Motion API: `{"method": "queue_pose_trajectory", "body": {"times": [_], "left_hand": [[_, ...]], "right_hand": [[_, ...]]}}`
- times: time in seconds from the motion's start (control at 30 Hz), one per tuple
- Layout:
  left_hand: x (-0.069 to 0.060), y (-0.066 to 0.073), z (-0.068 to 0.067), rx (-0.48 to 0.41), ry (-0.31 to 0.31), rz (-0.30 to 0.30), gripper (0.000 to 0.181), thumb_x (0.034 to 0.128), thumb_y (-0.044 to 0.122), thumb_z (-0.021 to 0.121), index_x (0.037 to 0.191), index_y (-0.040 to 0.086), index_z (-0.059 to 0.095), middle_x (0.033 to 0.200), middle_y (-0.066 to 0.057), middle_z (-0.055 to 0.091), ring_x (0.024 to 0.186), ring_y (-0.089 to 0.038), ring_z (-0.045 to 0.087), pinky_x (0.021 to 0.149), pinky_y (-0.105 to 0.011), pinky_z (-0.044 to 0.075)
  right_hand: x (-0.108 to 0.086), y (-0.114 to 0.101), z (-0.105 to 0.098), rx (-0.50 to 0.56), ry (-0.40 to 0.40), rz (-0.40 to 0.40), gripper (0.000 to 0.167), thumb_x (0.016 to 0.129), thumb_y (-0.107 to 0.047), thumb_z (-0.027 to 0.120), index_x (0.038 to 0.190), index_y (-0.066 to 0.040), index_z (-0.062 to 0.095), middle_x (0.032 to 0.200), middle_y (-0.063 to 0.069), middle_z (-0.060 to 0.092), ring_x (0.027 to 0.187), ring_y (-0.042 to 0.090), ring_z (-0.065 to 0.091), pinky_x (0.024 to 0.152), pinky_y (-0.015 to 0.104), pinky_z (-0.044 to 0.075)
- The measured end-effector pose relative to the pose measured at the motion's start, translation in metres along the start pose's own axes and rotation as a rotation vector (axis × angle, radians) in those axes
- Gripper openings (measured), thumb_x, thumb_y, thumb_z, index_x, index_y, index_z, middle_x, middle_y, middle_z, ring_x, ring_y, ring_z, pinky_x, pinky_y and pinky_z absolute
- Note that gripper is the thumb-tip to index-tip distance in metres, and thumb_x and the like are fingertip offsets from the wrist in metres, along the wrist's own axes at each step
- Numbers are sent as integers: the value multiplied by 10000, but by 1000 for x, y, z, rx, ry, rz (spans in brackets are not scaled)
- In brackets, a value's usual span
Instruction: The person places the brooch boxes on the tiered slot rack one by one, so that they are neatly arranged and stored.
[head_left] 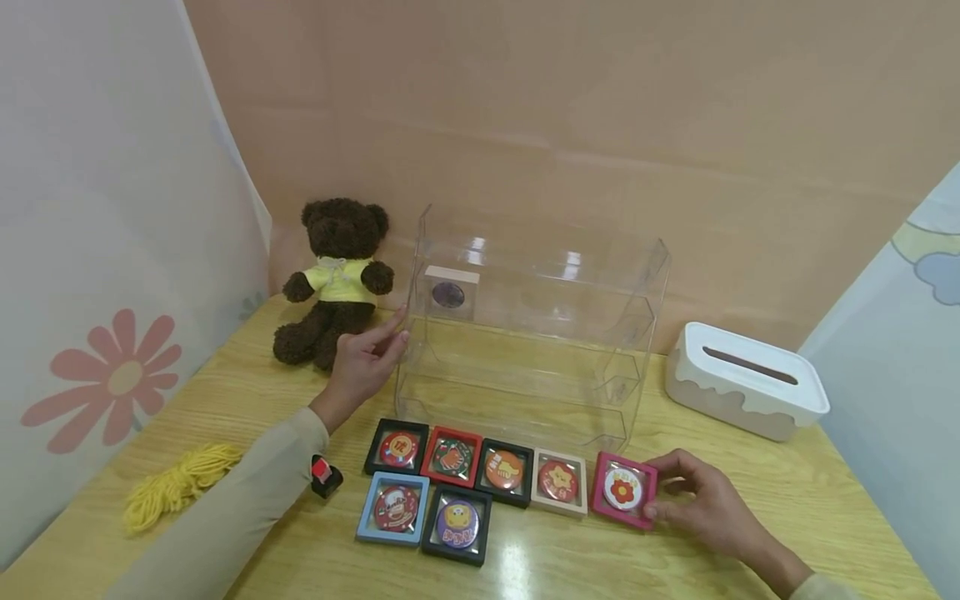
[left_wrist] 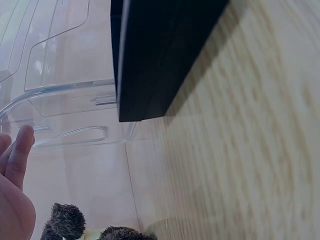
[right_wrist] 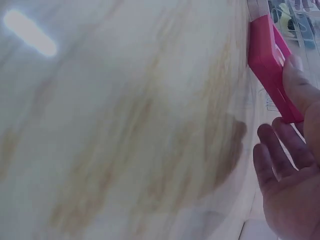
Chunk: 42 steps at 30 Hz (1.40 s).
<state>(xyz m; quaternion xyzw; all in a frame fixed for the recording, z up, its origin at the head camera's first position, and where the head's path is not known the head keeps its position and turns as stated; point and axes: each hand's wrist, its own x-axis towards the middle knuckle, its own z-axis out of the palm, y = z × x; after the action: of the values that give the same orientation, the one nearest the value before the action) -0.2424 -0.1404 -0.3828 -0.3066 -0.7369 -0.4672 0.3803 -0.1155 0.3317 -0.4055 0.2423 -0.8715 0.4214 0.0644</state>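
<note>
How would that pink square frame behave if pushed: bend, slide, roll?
The pink frame probably stays stiff, given its straight, thick edges. Its square outline should resist rolling. It's likely light: the right hand pinches just one side.

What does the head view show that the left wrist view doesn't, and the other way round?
Only the head view: the right hand holding the magenta frame, the white-lidded tissue box and the yellow yarn.
Only the left wrist view: a close look at the flat dark side of what is probably a black frame.
Both: the left hand, clear rack, wooden table and brown bear, partly cut off in the wrist view.
</note>
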Motion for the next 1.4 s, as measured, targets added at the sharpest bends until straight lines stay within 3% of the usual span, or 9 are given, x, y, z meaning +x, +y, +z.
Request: {"method": "queue_pose_trajectory", "body": {"times": [0.2, 0.43, 0.53, 0.77, 0.97, 1.17, 1.4], "left_hand": [[-1, -2, 1, 13, 0, 2, 396, 855, -49, 651, 1245, 0, 607, 507, 59, 561, 367, -24, 362, 365, -199, 330], [-1, -1, 2, 20, 5, 3, 388, 847, -47, 661, 1231, -6, 616, 484, 58, 538, 364, -19, 336, 359, -196, 310], [0, -2, 1, 23, 13, 13, 393, 837, -54, 668, 1224, -7, 621, 527, 22, 593, 370, -20, 365, 368, -193, 329], [0, -3, -2, 49, 14, 27, 391, 831, -58, 667, 1217, -10, 625, 799, -97, 713, 542, -90, 626, 504, -191, 505], [0, -1, -4, 66, 20, 6, 352, 835, -31, 671, 1185, -11, 644, 838, -109, 711, 601, -139, 668, 559, -187, 529], [0, -4, -3, 53, 22, 26, 351, 839, -50, 666, 1187, -21, 635, 913, -132, 699, 654, -170, 686, 582, -228, 549], [-1, -3, -2, 37, 48, 35, 336, 819, -93, 665, 1153, -62, 639, 929, -141, 697, 674, -206, 688, 634, -142, 518]], "right_hand": [[2, 0, 0, 97, 43, -35, 299, 719, 121, 748, 964, -9, 637, 908, 98, 666, 768, 160, 663, 630, 292, 562], [2, -7, -5, 184, 123, 47, 149, 806, 120, 678, 931, 44, 654, 911, 95, 685, 808, 115, 644, 656, 263, 558], [4, -11, -7, 220, 149, 70, 142, 806, 138, 668, 932, 80, 641, 939, 89, 680, 829, 103, 644, 669, 255, 555], [9, -19, -11, 289, 206, 176, 140, 828, 102, 669, 960, 112, 623, 925, 60, 672, 809, 105, 627, 685, 259, 555], [12, -24, -18, 380, 224, 183, 148, 842, 76, 669, 973, 124, 617, 944, 67, 678, 799, 161, 628, 686, 285, 561], [17, -26, -23, 467, 215, 118, 114, 848, 154, 608, 955, 117, 622, 968, 66, 692, 792, 150, 638, 680, 288, 562], [25, -33, -26, 447, 261, 160, 119, 868, 125, 603, 979, 109, 640, 964, 34, 697, 779, 142, 649, 681, 283, 562]]}}
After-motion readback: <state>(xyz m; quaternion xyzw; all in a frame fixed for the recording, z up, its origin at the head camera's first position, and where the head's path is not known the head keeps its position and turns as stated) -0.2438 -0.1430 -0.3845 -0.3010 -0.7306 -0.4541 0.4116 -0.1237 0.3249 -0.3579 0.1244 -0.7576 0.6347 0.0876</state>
